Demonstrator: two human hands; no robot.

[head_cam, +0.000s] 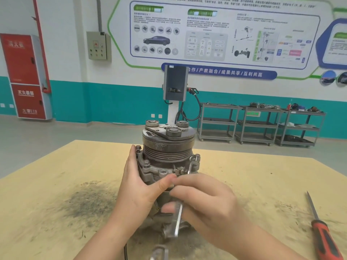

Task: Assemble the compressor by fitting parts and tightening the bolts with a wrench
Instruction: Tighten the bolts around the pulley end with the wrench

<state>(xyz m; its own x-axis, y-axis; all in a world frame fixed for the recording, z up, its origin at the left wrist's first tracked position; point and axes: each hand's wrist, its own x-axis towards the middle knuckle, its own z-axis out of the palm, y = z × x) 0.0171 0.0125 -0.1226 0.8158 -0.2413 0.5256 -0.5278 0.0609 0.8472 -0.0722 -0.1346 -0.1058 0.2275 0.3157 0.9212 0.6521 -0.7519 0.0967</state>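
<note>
Head view, centre of the frame: the compressor stands upright on the tabletop, pulley end up, with a flat plate and three round pads on its top face. The left hand lies against the left side of the body, fingers straight along the housing and the thumb reaching across the front, steadying it. The right hand is curled round the shank of a wrench, whose upper end reaches toward the bolt on the right-hand lug of the flange; whether the wrench head is fully seated on that bolt cannot be told, as the view is blurred there.

Progress, as judged: the main parts appear fitted, since pulley, front plate and housing sit together. Another bolt at the upper left of the flange stands proud, so it looks started but not run down. Two more bolt heads at the front of the flange sit lower. The job appears to be in the tightening stage, with at least the left bolt left to do.

Lower right of the frame: a red-handled screwdriver lies on the tabletop, well apart from the hands. A dark smudge of grime marks the tabletop at the left.
</note>
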